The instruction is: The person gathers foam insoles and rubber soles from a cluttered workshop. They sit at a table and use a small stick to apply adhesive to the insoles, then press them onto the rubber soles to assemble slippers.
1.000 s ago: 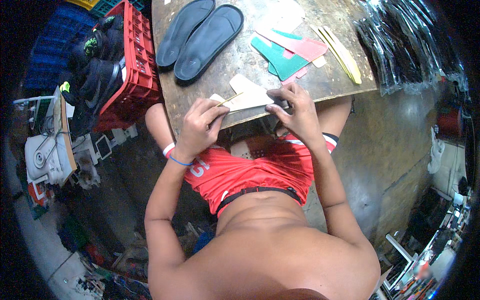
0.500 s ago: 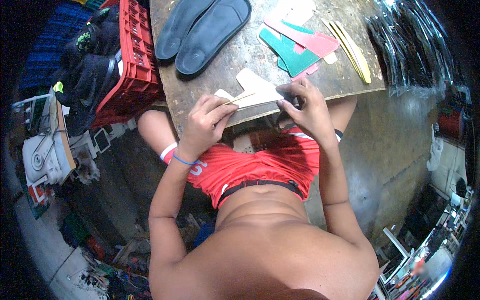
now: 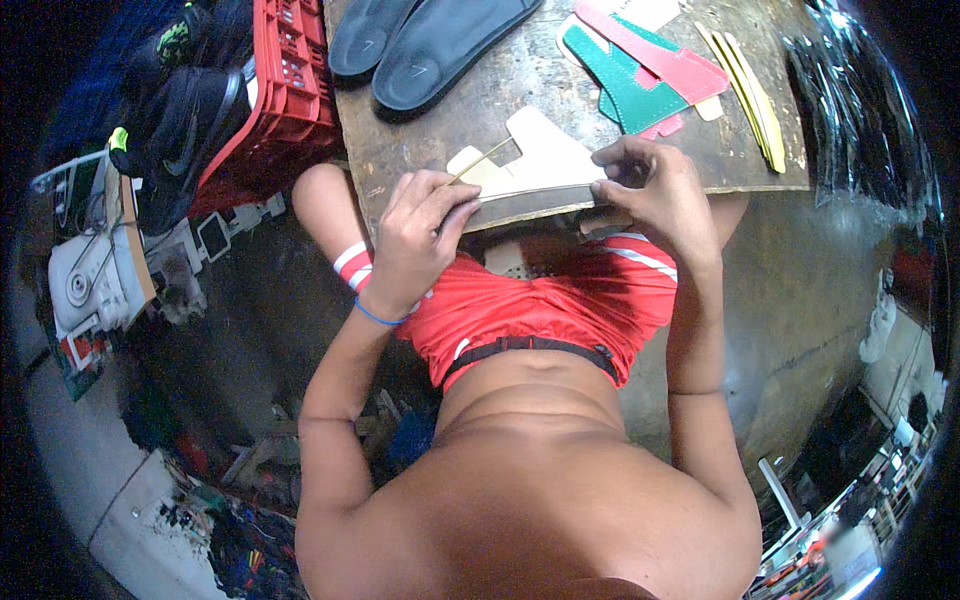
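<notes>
Both hands hardly shifted: left hand (image 3: 415, 232) grasping thin stick (image 3: 480, 160), right hand (image 3: 655, 190) pinching cream pattern piece (image 3: 535, 160) at the board's edge (image 3: 560, 205).

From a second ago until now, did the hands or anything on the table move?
Hardly. The left hand keeps gripping a thin stick laid on the cream cut-out piece, and the right hand still presses that piece's right end at the table edge. Mostly the view shifted. The black insoles and the green and pink pieces stayed put.
</notes>
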The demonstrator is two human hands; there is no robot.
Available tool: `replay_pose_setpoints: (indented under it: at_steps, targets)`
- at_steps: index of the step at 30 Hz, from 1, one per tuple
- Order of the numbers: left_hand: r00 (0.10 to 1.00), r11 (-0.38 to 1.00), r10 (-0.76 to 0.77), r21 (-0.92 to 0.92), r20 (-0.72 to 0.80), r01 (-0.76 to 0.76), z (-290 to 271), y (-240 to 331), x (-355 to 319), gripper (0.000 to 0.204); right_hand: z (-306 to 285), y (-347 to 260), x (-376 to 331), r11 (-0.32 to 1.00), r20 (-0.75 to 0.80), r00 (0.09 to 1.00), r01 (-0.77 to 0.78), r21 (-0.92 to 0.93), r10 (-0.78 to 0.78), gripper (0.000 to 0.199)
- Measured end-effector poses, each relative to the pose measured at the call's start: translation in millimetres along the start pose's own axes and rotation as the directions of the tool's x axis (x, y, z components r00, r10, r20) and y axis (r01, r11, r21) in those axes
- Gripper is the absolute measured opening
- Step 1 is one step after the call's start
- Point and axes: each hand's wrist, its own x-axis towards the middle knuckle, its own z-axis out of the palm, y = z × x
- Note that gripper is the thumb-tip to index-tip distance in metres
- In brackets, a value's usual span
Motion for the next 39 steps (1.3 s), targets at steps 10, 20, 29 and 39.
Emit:
replay_pose_setpoints:
  at_steps: [10,20,29,39]
  targets:
    - [0.993,0.990,0.113,0.084,0.041,-0.116,1,-5,-3,0.025,31,-29,-31,0.766,-0.193,0.907,0.186,-0.615,-0.375,0.049]
    - [0.990,0.988,0.132,0.070,0.040,-0.134,4,-7,-2,0.028,101,-22,-55,0.705,-0.059,0.899,0.299,-0.643,-0.435,0.061]
    - [0.991,0.990,0.121,0.064,0.056,-0.124,2,-7,0,0.027,103,-18,-56,0.719,-0.061,0.895,0.312,-0.621,-0.441,0.062]
    - [0.946,0.888,-0.254,-0.436,-0.200,0.147,-30,-10,6,0.043,102,-23,-57,0.698,-0.052,0.893,0.313,-0.644,-0.448,0.070]
